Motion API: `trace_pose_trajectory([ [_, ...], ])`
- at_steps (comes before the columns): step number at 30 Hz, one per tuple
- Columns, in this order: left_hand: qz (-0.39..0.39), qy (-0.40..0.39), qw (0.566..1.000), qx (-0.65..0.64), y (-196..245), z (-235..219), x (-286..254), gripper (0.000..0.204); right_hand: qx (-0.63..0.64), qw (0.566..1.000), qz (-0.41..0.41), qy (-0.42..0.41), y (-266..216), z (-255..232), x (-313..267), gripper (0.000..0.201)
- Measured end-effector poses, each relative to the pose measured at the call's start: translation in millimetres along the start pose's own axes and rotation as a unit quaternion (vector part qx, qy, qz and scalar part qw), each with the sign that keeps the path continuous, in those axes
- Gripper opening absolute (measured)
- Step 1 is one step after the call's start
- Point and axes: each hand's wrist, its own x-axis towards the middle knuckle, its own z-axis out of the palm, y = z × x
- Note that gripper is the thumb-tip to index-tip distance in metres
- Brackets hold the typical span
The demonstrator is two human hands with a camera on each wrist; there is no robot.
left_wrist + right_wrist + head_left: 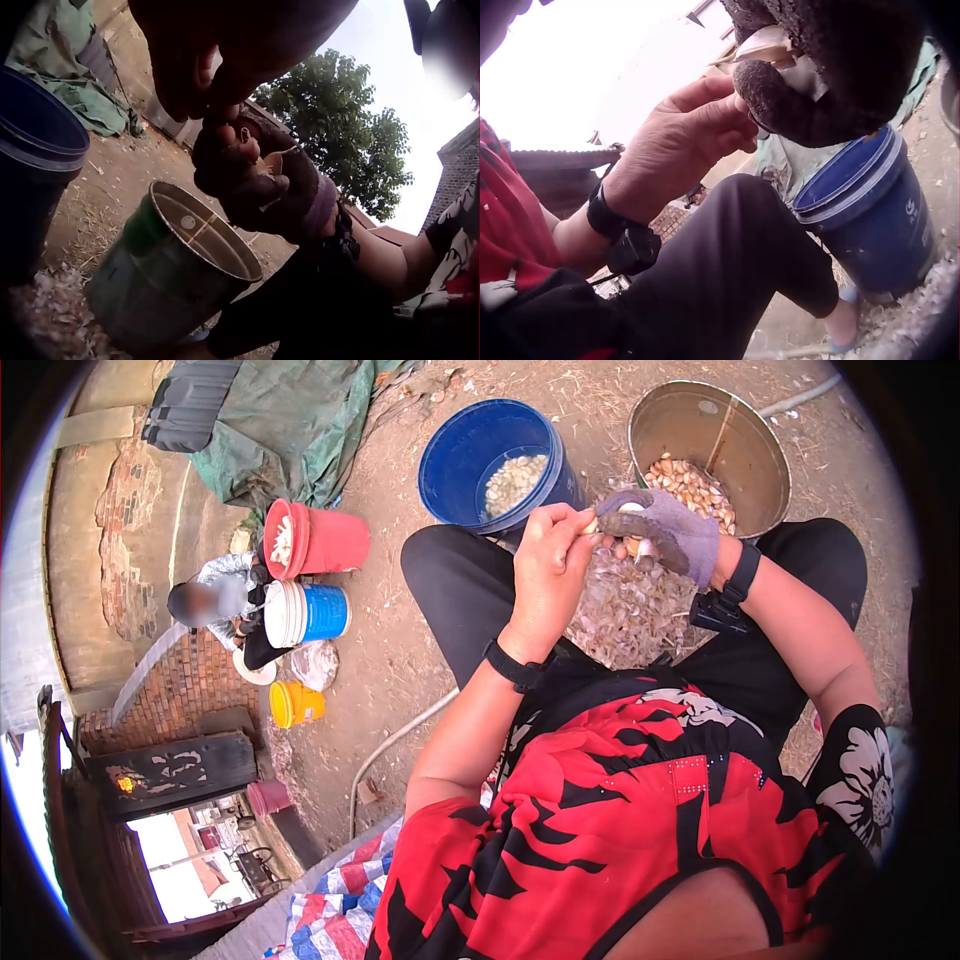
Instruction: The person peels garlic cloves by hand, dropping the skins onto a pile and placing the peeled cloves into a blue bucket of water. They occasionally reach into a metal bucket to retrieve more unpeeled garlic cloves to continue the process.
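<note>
In the head view my bare left hand [550,565] pinches a garlic clove [590,527] between thumb and forefinger, right at the fingertips of my right hand [665,530]. That right hand wears a purple glove with dark, soiled fingers, curled round several garlic cloves [769,46] with papery skin. In the left wrist view the left hand is a dark shape above the gloved one. Below both hands lies a heap of loose garlic skins [635,610]. Beyond them stand a blue bucket [440,455] holding peeled cloves [515,482] and a metal drum [650,420] holding unpeeled cloves [690,490].
My bent knees [440,560] flank the skin heap. Off to the left another person [225,585] sits by a red bucket [335,540], a blue-and-white bucket [325,610] and a yellow bucket [297,704]. A hose [395,745] crosses the ground; a green tarp [290,430] lies behind.
</note>
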Motion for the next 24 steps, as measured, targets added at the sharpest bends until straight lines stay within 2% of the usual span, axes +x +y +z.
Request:
trace_pose_trajectory([
  [2, -0.009, -0.004, 1.000, 0.005, -1.0, -0.8, -2.1, 0.025, -0.063, 0.998, -0.020, -0.004, 1.3, 1.6, 0.3, 0.030],
  [9, 0.006, -0.013, 0.999, 0.043, -2.2, -2.7, 4.6, 0.025, -0.031, 0.999, 0.009, -0.007, 1.0, -3.3, 1.0, 0.029],
  [12, 0.021, -0.016, 0.998, 0.051, -0.8, 0.0, 6.8, 0.024, -0.068, 0.997, 0.013, 0.027, 0.8, -7.0, 2.6, 0.029],
  [17, 0.049, -0.067, 0.991, 0.102, 1.2, 2.9, 0.1, 0.024, -0.051, 0.995, 0.084, 0.032, 4.7, -11.8, -5.5, 0.029],
  [22, 0.081, -0.084, 0.987, 0.111, 1.2, 3.5, 6.6, 0.025, -0.044, 0.997, 0.061, 0.030, 11.0, -16.6, -2.3, 0.032],
  [24, 0.055, -0.084, 0.993, 0.062, -0.4, 1.3, 9.7, 0.023, -0.023, 0.998, 0.053, 0.028, 13.3, -16.2, -2.1, 0.035],
])
